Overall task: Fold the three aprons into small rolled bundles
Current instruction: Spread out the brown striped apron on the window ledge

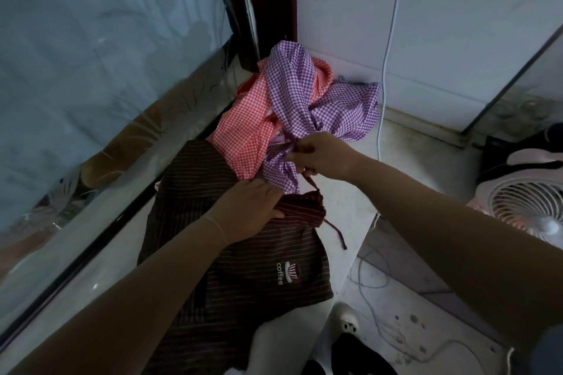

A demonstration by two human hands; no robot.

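A pale ledge [344, 210] ran along a big glass pane [91, 55] toward a white wall corner, and all 3 aprons were heaped on it. Nearest you lay the brown striped apron [231, 271], spread mostly flat with its "coffee" logo up and its lower part hanging toward you. Your left hand [249, 210] rested on its top edge, fingers laid over the cloth where the bib [304, 210] bunched up; I couldn't tell whether they pinched it or only pressed. A thin brown tie [336, 233] trailed off to the right.

Just beyond, your right hand [320, 158] was closed around a gathered neck of the purple gingham apron [335, 106], near its dark string. Beside and partly under that sat the red gingham apron [246, 131], crumpled, the 2 checked ones tangled together in the corner.

All 3 looked like thin, light, limp cotton: no stiffness, likely to sag and slide. The better hold was probably corners or a hem, not a fistful, with loose ties minded, since they could snag the neighbour. A white cable [387, 70] hung down the wall behind.
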